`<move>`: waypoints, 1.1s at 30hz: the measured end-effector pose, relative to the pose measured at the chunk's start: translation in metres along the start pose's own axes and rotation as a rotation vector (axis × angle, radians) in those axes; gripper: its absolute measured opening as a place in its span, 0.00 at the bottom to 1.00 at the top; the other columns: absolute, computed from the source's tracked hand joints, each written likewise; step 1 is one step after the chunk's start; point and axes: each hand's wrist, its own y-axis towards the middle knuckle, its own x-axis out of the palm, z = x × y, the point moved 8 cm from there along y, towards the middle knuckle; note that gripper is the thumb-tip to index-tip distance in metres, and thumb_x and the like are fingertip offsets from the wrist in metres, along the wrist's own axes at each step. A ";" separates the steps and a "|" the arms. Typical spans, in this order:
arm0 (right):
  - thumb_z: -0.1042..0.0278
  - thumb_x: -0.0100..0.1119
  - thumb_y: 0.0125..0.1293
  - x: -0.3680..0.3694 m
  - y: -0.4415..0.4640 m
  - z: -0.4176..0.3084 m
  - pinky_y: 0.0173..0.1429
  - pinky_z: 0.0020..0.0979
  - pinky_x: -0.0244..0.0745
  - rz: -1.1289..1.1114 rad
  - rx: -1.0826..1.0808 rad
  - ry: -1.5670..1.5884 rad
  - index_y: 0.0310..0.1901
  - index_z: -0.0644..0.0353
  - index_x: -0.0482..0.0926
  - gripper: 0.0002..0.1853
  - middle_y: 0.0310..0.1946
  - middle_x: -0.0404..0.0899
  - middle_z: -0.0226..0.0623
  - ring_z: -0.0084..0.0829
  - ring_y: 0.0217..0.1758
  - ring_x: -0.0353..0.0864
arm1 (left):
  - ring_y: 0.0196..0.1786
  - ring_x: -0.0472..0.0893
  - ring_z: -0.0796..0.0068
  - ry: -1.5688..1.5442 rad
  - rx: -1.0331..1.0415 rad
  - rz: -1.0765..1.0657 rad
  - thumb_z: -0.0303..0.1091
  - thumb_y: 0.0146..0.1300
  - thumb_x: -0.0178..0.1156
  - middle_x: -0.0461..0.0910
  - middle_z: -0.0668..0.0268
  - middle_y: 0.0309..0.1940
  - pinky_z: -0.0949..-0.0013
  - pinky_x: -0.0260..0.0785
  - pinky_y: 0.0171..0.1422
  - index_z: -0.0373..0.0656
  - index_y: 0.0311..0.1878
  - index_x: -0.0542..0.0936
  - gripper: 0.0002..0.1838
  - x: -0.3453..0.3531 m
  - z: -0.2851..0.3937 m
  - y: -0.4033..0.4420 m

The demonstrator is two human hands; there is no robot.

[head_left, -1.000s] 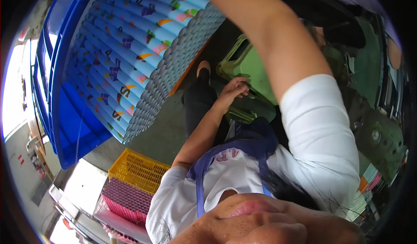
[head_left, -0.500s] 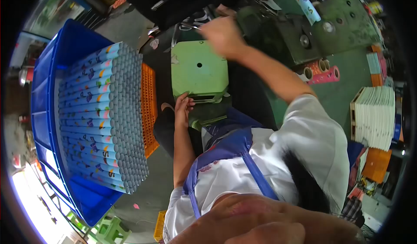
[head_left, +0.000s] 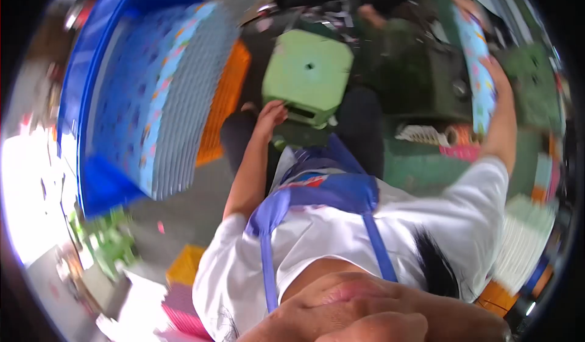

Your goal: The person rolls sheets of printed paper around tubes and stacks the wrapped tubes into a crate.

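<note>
My right hand (head_left: 501, 81) is at the right side, gripping a long light-blue printed tube (head_left: 478, 77). The tube stands nearly lengthwise in view, its pattern blurred, and some of my fingers are hidden behind it. Another person's hand (head_left: 468, 6) is at the tube's far end. In the middle, a pale green plastic stool (head_left: 309, 81) with a small centre hole sits between my knees. My left hand (head_left: 272, 118) rests at the stool's near left corner, with its fingers curled at the edge.
On the left a blue bin (head_left: 82, 113) holds a big stack of similar printed tubes (head_left: 149, 92), with an orange crate (head_left: 228, 98) beside it. Pink rolls (head_left: 460, 152) lie at the right, near a pale stack of sheets (head_left: 524, 235). A dark green machine plate (head_left: 536, 83) stands behind.
My right hand has moved from above the stool's far edge out to the right and taken hold of the printed tube. My left hand stays at the stool. The whole view has shifted.
</note>
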 end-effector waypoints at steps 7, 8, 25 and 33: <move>0.55 0.68 0.66 0.014 -0.084 0.084 0.60 0.35 0.75 -0.036 0.129 0.067 0.64 0.62 0.77 0.29 0.52 0.82 0.35 0.29 0.54 0.81 | 0.44 0.83 0.75 0.097 -0.020 -0.001 0.45 0.73 0.61 0.84 0.69 0.44 0.68 0.72 0.49 0.49 0.61 0.78 0.18 0.003 0.001 0.000; 0.57 0.67 0.67 0.020 -0.106 0.097 0.61 0.34 0.74 -0.056 0.151 0.074 0.64 0.62 0.77 0.27 0.52 0.82 0.34 0.28 0.54 0.80 | 0.44 0.83 0.75 0.106 -0.039 -0.004 0.45 0.73 0.61 0.84 0.69 0.44 0.68 0.72 0.49 0.49 0.61 0.78 0.18 0.003 -0.001 0.000; 0.71 0.70 0.63 0.355 -0.172 -0.217 0.44 0.35 0.78 0.208 -0.525 0.791 0.44 0.63 0.85 0.09 0.36 0.85 0.32 0.26 0.39 0.83 | 0.45 0.83 0.75 0.312 -0.050 -0.065 0.42 0.72 0.62 0.84 0.68 0.45 0.70 0.72 0.50 0.46 0.63 0.78 0.20 0.029 -0.007 -0.009; 0.67 0.75 0.61 0.507 -0.090 -0.231 0.39 0.37 0.75 0.229 -0.686 0.711 0.46 0.69 0.81 0.17 0.32 0.82 0.36 0.26 0.32 0.78 | 0.47 0.82 0.75 0.325 -0.062 -0.038 0.41 0.71 0.61 0.83 0.67 0.46 0.71 0.71 0.53 0.43 0.64 0.77 0.22 0.022 -0.003 -0.030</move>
